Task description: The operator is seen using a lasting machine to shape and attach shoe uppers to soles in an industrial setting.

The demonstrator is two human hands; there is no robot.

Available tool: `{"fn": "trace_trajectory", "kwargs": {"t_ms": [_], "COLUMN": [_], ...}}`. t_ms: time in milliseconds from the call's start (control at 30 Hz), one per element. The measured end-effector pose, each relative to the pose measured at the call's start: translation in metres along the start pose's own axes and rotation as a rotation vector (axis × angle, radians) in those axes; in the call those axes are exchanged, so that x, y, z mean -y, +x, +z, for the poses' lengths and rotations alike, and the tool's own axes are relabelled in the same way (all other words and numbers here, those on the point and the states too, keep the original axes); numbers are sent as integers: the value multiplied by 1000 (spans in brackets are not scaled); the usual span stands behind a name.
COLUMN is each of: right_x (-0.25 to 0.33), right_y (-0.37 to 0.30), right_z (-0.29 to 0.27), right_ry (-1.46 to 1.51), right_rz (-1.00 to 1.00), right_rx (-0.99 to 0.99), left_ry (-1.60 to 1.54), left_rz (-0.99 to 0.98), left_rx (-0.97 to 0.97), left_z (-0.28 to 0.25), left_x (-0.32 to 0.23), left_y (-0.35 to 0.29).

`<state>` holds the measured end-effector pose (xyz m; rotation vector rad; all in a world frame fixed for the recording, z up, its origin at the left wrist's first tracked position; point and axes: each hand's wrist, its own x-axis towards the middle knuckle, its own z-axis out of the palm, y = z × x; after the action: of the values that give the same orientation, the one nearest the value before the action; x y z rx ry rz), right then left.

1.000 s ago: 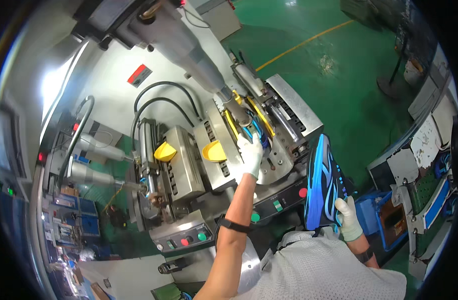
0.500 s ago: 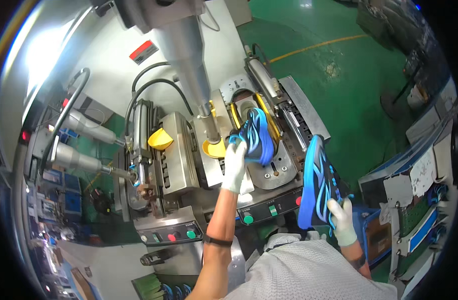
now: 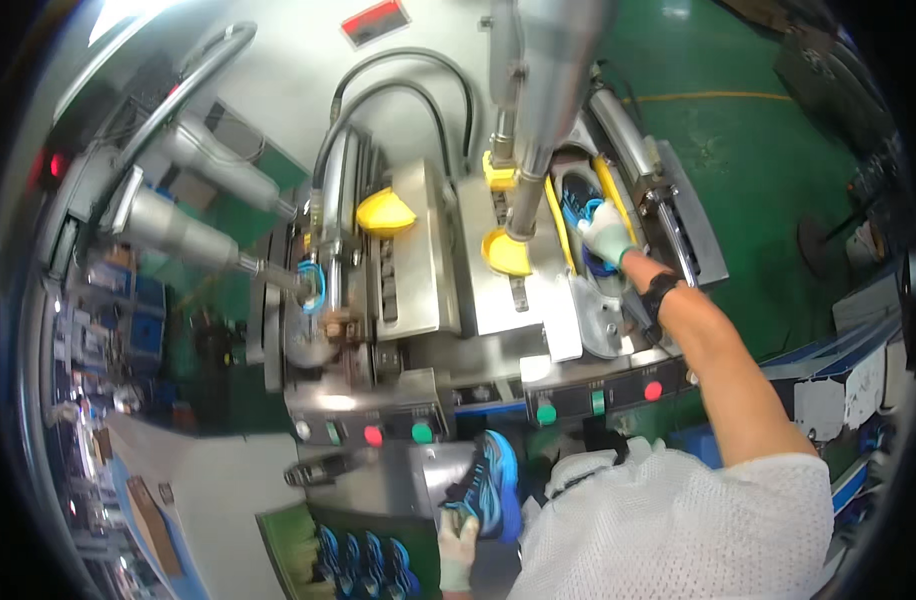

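My left hand (image 3: 459, 545), in a white glove, grips a blue and black sports shoe (image 3: 498, 488) low in front of my body, by the end nearest me. My right hand (image 3: 606, 232), also gloved, is stretched forward onto another blue and black shoe (image 3: 579, 197). That shoe lies in the right station of a press machine (image 3: 508, 300), between two yellow side pads (image 3: 615, 190). My glove hides much of it, and the fingers are slightly blurred. A metal ram (image 3: 526, 200) and a yellow cupped pad (image 3: 506, 253) stand just left of this hand.
A second yellow pad (image 3: 386, 212) sits at the machine's left station, near black hoses (image 3: 403, 55). Control panels with green and red buttons (image 3: 598, 400) run along the front edge. A green tray (image 3: 278, 530) with several shoes stands at lower left. Green floor (image 3: 718, 160) lies beyond.
My left hand has drawn its shoe back from the press toward my body. My right hand has carried the other shoe forward into the right station. The view has shifted too.
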<state>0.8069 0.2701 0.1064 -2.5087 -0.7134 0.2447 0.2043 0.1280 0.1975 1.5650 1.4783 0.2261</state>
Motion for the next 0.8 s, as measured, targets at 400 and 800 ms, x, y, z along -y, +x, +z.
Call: {"fn": "trace_trajectory", "kwargs": {"t_ms": [400, 800], "right_x": [4, 2], "right_y": [-67, -369], "right_z": [-23, 70], "right_ry": [297, -427], "right_rz": [-506, -871], "right_rx": [208, 233], "left_ry": [-58, 0], "left_rz": [-212, -148], "left_rx": [-605, -350], "left_z": [109, -175], "left_x": [196, 311], "left_y": [48, -9]}}
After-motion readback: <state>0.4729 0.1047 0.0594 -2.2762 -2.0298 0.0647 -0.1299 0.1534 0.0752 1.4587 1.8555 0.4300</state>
